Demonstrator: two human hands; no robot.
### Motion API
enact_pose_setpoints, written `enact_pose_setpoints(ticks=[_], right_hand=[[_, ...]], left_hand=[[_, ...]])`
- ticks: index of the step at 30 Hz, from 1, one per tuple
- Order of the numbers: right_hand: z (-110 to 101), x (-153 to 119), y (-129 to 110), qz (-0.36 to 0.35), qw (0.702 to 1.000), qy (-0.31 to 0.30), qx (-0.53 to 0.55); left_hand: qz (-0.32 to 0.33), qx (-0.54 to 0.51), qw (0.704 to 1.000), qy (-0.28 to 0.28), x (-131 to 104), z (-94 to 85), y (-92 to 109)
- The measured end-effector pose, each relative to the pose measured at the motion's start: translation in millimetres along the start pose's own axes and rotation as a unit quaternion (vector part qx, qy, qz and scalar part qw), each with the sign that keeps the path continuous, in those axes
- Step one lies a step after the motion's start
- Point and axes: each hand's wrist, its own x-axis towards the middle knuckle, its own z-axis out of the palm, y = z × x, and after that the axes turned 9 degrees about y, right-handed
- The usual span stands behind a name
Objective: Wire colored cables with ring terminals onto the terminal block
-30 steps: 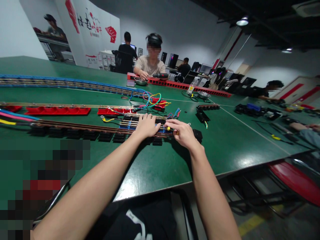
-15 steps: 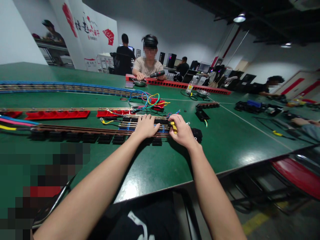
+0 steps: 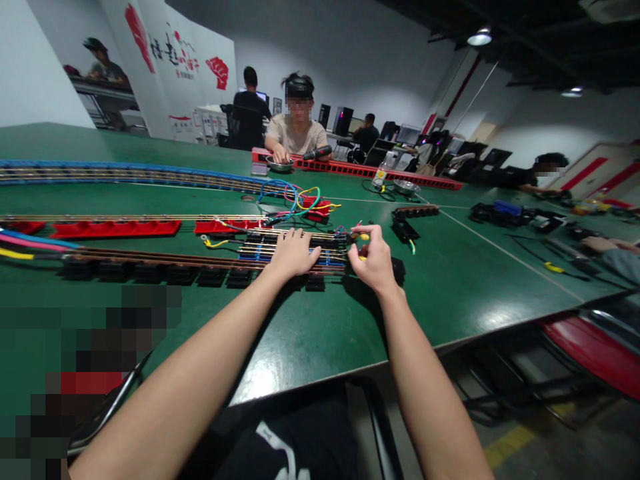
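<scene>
My left hand (image 3: 294,255) lies flat with fingers spread across a blue and black rail assembly (image 3: 255,252) fitted with long metal strips. At the assembly's right end, my right hand (image 3: 371,257) is wrapped round a small yellow-handled tool (image 3: 363,237), whose tip points left at the strips. Thin coloured wires (image 3: 341,231) stick out close to that tip. A black end piece (image 3: 399,270) shows just behind my right wrist. To the left of the assembly lies a yellow lead (image 3: 216,244) with a ring terminal.
Red troughs (image 3: 115,229) and a blue rail (image 3: 125,175) run along the green table (image 3: 310,333). Looped wires (image 3: 300,200) lie beyond my hands. A long red rail (image 3: 375,169), a bottle (image 3: 384,169) and a seated person (image 3: 299,130) are across the table.
My right hand has shifted slightly right with the yellow-handled tool, which has turned to lie more sideways. My left hand has stayed in place.
</scene>
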Motion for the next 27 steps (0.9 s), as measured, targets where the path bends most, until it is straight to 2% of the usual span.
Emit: enact_pose_setpoints(ticks=[8, 16, 20, 25, 27], right_hand=[[3, 2, -5, 0.089, 0.991, 0.099, 0.016], [2, 4, -11, 0.18, 0.972, 0.139, 0.059], [2, 7, 0, 0.239, 0.952, 0.16, 0.107], [2, 10, 24, 0.325, 0.909, 0.178, 0.193], [0, 9, 27, 0.316, 0.915, 0.183, 0.17]], left_hand=[[0.01, 0.008, 1.0, 0.008, 0, 1.1, -1], [0.008, 0.01, 1.0, 0.007, 0, 0.0, 0], [0.013, 0.006, 1.0, 0.014, 0, 0.6, -1], [0.013, 0.004, 1.0, 0.015, 1, 1.4, -2], [0.013, 0.003, 1.0, 0.014, 1, 1.4, -1]])
